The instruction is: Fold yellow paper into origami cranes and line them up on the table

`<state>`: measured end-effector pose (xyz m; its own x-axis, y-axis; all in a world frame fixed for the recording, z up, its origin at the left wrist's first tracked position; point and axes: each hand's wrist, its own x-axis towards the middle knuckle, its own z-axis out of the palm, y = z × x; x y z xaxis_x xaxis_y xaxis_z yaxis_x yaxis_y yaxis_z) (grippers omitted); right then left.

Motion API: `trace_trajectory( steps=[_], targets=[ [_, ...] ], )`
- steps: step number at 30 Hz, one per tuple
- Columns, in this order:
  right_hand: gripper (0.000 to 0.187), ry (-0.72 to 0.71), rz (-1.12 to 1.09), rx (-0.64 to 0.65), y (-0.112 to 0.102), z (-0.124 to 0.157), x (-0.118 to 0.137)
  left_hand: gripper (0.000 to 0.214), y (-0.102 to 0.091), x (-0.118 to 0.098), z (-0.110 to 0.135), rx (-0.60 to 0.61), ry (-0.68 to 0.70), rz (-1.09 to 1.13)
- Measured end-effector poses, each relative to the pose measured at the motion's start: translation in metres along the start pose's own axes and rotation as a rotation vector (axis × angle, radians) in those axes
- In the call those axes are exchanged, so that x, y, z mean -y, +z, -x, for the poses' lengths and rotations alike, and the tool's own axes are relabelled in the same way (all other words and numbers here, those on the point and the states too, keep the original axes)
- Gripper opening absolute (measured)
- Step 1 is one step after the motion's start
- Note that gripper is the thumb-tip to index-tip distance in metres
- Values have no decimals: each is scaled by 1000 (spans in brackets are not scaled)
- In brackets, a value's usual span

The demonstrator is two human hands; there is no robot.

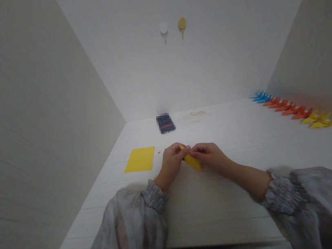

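A small folded yellow paper piece is pinched between both of my hands just above the white table. My left hand grips its upper left end with closed fingers. On the other side, my right hand holds the paper's top edge, fingertips meeting those of the left hand. Part of the paper is hidden behind the fingers. A flat stack of yellow paper sheets lies to the left of my left hand.
A row of folded paper pieces runs along the right wall: blue, orange, yellow. A dark blurred phone-like object lies at the back. Two hooks hang on the rear wall. Walls close in left and right.
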<state>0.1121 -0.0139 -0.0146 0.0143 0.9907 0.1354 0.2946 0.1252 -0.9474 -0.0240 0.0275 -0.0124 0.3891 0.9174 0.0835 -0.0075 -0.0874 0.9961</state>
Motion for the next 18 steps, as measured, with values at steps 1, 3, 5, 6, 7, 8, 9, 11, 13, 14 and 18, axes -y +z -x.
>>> trace_trajectory(
  steps=[1, 3, 5, 6, 7, 8, 9, 11, 13, 14, 18],
  targets=[
    [16, 17, -28, 3, 0, 0, -1, 22, 0, 0, 0, -9, -12, 28],
    [14, 47, -76, 2, 0, 0, -1, 23, -1, 0, 0, -28, -26, 75],
    [13, 68, -123, 4, 0, 1, 1, 25, -1, -1, 1, -40, -30, 109],
    [12, 71, -141, 5, -1, 1, 3, 26, -1, -1, 1, -44, -30, 124],
    [12, 69, -153, 4, -1, 2, 4, 27, -1, -1, 1, -50, -31, 139],
    [11, 63, -155, 3, -1, 2, 5, 27, -1, -1, 1, -58, -34, 156],
    [11, 58, -148, 2, -1, 2, 6, 28, 0, -1, 2, -66, -40, 173],
    [10, 48, -123, -5, -1, 3, 7, 29, 0, -1, 2, -79, -50, 197],
    [10, 43, -102, -13, -2, 2, 6, 30, 0, -1, 2, -82, -64, 211],
    [10, 41, -96, -15, -2, 2, 5, 31, -1, -1, 2, -77, -73, 218],
    [9, 66, -117, -19, -2, 1, 1, 38, -4, -2, 1, -22, -123, 221]
  ],
)
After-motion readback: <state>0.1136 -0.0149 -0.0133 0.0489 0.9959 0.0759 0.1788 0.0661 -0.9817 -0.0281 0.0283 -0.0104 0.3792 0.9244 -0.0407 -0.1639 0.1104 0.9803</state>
